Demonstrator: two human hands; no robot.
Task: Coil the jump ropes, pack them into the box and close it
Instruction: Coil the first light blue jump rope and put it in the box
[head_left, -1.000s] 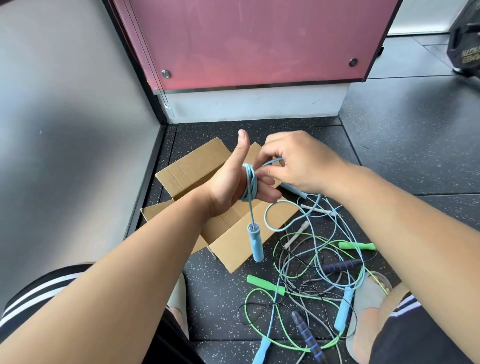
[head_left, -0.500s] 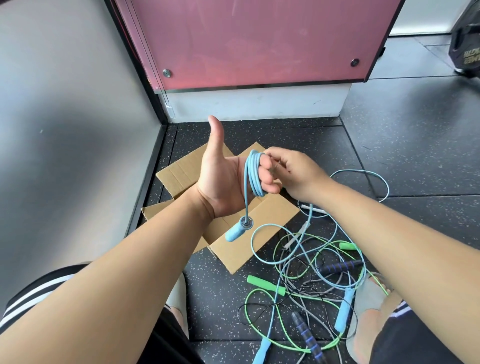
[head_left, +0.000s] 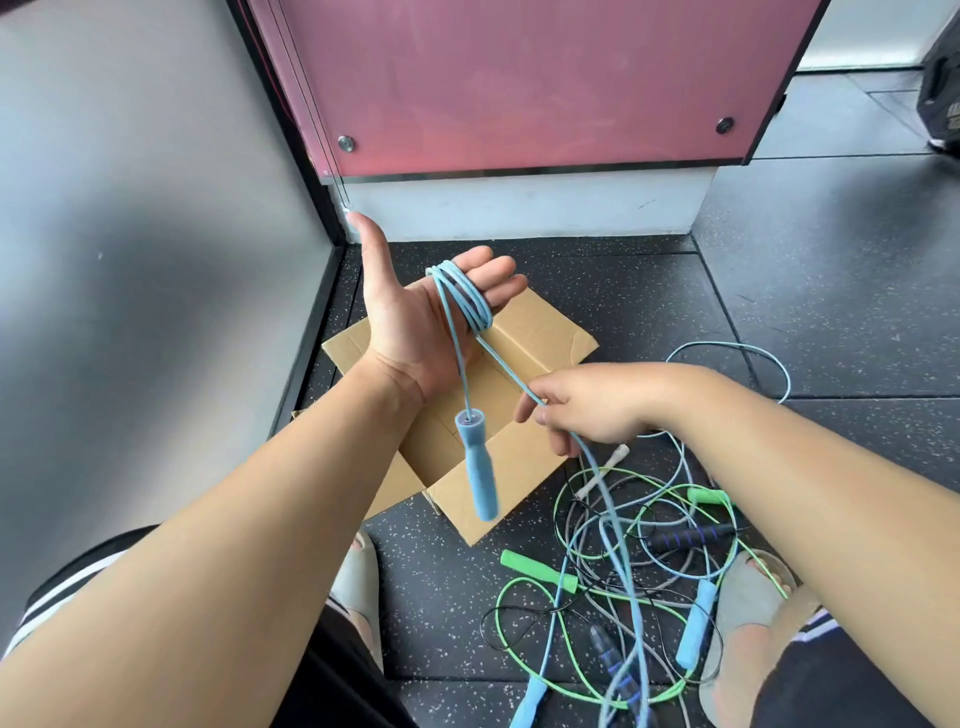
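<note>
Head view is showing the left hand (head_left: 415, 317) spread flat, wearing a few blue jump rope (head_left: 465, 306) coils, while the right hand (head_left: 587, 410) is pinching the trailing cord; the cardboard box (head_left: 524, 364) is sitting open, and the tangled ropes (head_left: 639, 561) are waiting.

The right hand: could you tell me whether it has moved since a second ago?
Yes. The right hand has drawn back from the left hand toward the box's near side.

A pink panel (head_left: 519, 78) stands above the speckled floor (head_left: 831, 312).
</note>
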